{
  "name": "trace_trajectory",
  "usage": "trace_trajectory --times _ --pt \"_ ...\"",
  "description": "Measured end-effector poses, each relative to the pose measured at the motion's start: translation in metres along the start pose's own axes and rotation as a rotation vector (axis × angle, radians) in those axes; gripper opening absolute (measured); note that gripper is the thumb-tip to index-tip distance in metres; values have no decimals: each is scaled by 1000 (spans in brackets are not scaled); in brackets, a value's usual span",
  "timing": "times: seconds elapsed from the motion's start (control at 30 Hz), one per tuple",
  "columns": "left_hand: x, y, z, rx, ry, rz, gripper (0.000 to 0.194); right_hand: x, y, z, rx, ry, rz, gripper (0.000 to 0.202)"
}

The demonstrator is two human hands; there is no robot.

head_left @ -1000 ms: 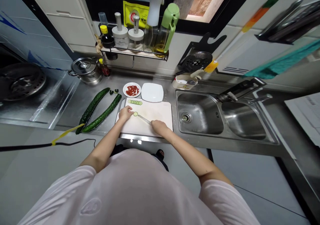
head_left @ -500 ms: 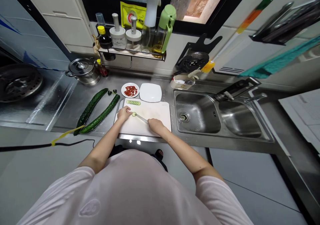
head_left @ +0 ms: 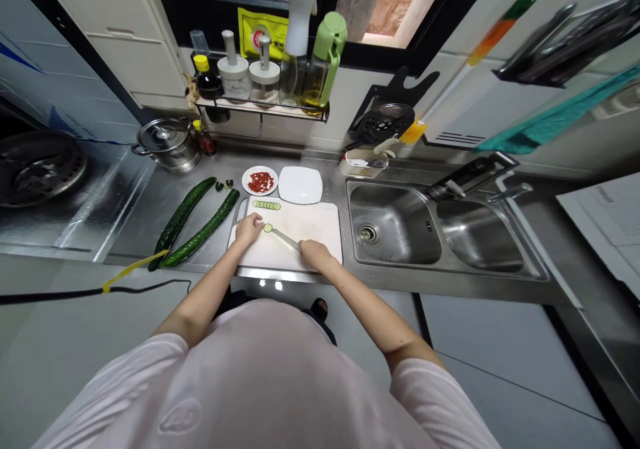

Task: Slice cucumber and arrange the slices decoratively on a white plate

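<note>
My right hand (head_left: 315,254) is closed around the handle of a knife (head_left: 287,238), whose blade reaches left over the white cutting board (head_left: 320,226). The knife tip is at a single round cucumber slice (head_left: 268,228). Just left of that slice, my left hand (head_left: 249,229) rests on the board with its fingers bent; whether anything is between them is too small to tell. A row of overlapping cucumber slices (head_left: 267,205) lies near the board's top left. Two long cucumbers (head_left: 204,228) lie left of the board, with small cut ends (head_left: 229,184) above them.
Behind the board are a plate of chopped red pieces (head_left: 261,181) and a white square plate (head_left: 301,185). A double sink (head_left: 395,226) is at the right. A lidded pot (head_left: 167,144) stands back left, below a condiment shelf (head_left: 263,106).
My right hand and the knife have shifted slightly to the right. My left hand stays nearly in place, and the cucumber slices have not visibly moved.
</note>
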State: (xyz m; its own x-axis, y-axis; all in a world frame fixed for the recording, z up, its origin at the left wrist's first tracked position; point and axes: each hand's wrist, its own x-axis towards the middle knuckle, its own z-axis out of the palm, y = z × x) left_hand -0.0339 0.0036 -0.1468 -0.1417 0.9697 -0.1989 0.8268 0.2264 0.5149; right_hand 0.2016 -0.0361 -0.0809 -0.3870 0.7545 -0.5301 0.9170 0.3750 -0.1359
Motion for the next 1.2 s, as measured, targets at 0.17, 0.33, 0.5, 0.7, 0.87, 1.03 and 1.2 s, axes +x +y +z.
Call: trace_trajectory --times 0.17,0.33,0.5,0.7,0.87,1.03,1.2 --pt "-20 4 9 149 100 178 31 -9 15 15 97 112 110 28" --pt "-22 8 15 165 115 188 24 -14 21 32 225 198 288 31" --pt "-8 9 12 38 66 81 13 -16 25 42 295 229 332 29" --pt "5 8 10 -126 -13 -27 8 -14 30 47 300 248 351 29" --pt "20 2 5 -183 64 -94 10 -14 31 49 298 245 359 30" --pt "33 -4 1 -139 230 -127 16 -14 31 48 307 239 366 31" --pt "35 -3 -1 -76 265 -137 21 -13 30 47 298 221 389 32"
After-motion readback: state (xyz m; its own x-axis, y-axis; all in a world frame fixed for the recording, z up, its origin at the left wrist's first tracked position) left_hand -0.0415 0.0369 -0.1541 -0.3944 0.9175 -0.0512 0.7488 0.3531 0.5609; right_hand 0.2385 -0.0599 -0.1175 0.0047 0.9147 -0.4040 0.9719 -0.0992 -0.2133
